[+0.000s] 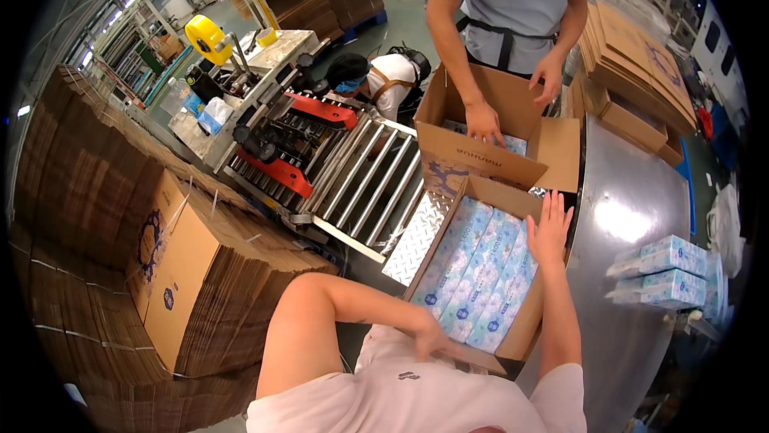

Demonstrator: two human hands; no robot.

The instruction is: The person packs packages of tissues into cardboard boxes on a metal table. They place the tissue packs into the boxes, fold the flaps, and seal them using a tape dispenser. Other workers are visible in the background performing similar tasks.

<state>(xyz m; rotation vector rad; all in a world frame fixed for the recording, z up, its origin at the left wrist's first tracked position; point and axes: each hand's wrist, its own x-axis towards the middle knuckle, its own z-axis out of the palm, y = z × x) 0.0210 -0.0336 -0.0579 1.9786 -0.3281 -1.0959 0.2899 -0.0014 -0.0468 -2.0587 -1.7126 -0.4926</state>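
An open cardboard box (pixel 525 325) stands before me, packed with rows of blue-and-white soft packs, apparently tissues (pixel 473 269). My right hand (pixel 549 233) lies against the box's right side near its far corner, fingers stretched out and holding nothing. At the near left corner of the box is my left hand (pixel 435 342), close to the near edge; its fingers are blurred and partly hidden. Just beyond stands a second open box (pixel 481 157). A co-worker in a grey shirt has one hand (pixel 484 122) inside it and the other (pixel 548 79) above its right side.
A metal table (pixel 605 273) runs along the right, bearing stacked tissue packs (pixel 669 273). Flattened cartons (pixel 188 273) are piled at left. A roller conveyor (pixel 368 185) with a red-railed machine (pixel 296 140) lies ahead left; another person (pixel 392 84) bends beside it.
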